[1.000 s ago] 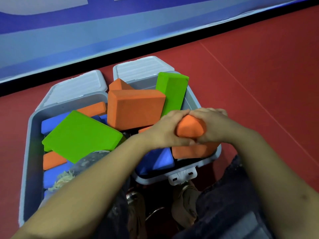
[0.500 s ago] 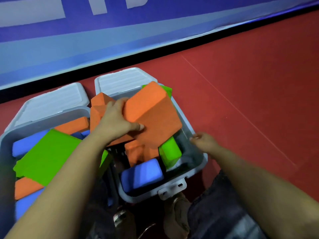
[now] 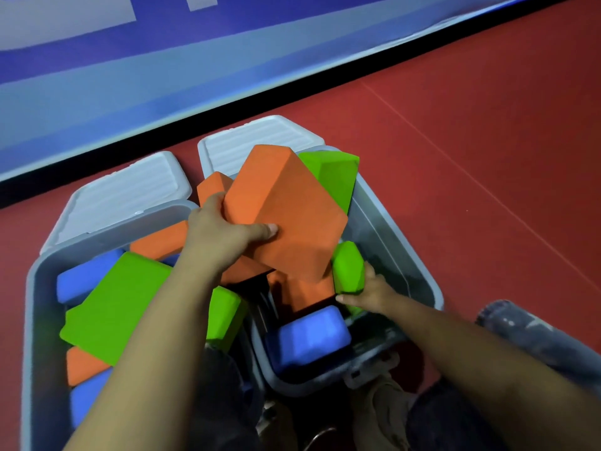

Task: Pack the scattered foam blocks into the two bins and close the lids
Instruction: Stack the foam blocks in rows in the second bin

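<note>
Orange block (image 3: 286, 216) in left hand (image 3: 221, 229)

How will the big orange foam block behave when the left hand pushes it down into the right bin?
The big orange block is probably light: the left hand alone holds it tilted. It keeps its flat faces, so it seems fairly stiff. It may rebound or tip on the blocks underneath.

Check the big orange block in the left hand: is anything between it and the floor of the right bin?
Yes. The left hand holds the big orange block tilted above the right bin. Under it lie another orange block and a blue block; the right hand grips a small green block beside it.
</note>
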The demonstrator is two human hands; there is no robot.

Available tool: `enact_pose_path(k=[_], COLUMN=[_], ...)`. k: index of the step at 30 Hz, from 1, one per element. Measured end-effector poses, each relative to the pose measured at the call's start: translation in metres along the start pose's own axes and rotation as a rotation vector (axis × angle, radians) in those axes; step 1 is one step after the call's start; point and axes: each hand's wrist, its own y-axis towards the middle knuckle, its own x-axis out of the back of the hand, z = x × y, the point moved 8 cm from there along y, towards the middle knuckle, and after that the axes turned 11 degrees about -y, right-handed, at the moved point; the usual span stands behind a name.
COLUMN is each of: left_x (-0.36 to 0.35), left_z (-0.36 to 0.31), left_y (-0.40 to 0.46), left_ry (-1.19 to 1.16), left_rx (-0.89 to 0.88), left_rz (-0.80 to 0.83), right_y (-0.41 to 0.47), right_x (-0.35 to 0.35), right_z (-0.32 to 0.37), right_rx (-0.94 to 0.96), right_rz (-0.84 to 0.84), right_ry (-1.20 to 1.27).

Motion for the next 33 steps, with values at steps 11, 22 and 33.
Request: enact_pose_path(k=[11,22,33], left_x=[-0.002,-0.015,-0.118], left_z=[0.005,0.007,0.005], left_y=[-0.002,-0.036,-0.081], left_ry=[-0.126,-0.031,0.144], left_rx=[0.053,0.04,-0.168], left_rz=[-0.002,-0.041,0.197], right_y=[-0.013,-0.131,-0.212], right_x=[0.052,0.234,0.243], right_z=[0.01,0.026,0.031], right_rx=[0.049,0.231,0.456], right_rz=[-0.305,-0.796,-1.068], right_ry=[-0.191,0.152,0.18])
